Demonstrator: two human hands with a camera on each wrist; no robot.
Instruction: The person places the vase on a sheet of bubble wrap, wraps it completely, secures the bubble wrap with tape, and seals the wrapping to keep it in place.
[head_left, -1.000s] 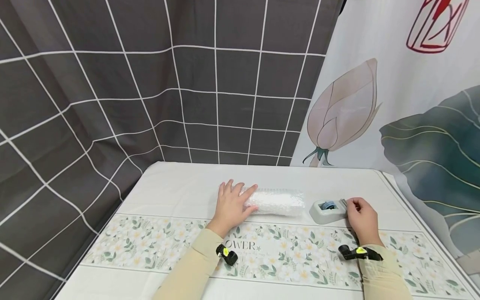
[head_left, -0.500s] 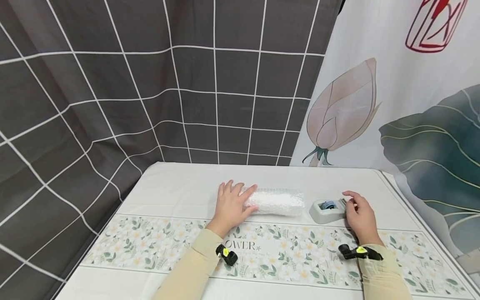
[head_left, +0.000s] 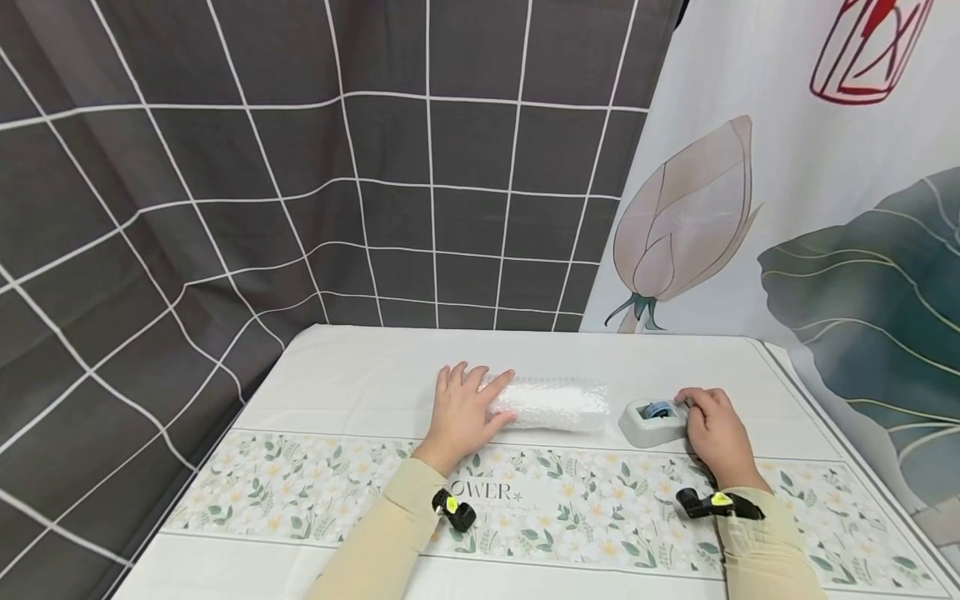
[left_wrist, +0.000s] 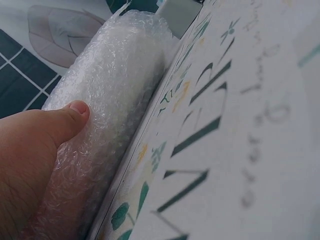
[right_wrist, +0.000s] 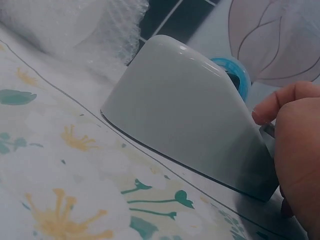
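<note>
A roll of bubble wrap [head_left: 551, 403], wrapped into a cylinder, lies sideways on the table. My left hand [head_left: 461, 421] rests on its left end with fingers spread across the top. In the left wrist view the thumb [left_wrist: 77, 107] presses on the wrap's side. To the right stands a pale grey tape dispenser [head_left: 648, 427] holding a blue tape roll [right_wrist: 235, 70]. My right hand [head_left: 717, 429] is at its cutter end, index finger bent over the cutter [right_wrist: 268, 131] and the other fingers curled. The thumb is mostly hidden, and whether tape is pinched I cannot tell.
A white tablecloth with a floral band [head_left: 585, 508] covers the table. A dark grid curtain [head_left: 480, 217] hangs behind and to the left, and a white flower-print curtain [head_left: 795, 208] at the right. Both wrists wear black camera straps.
The right index finger lifted off the dispenser's cutter end, then bent back down over it, slightly further left. The left hand and the bubble wrap have stayed put.
</note>
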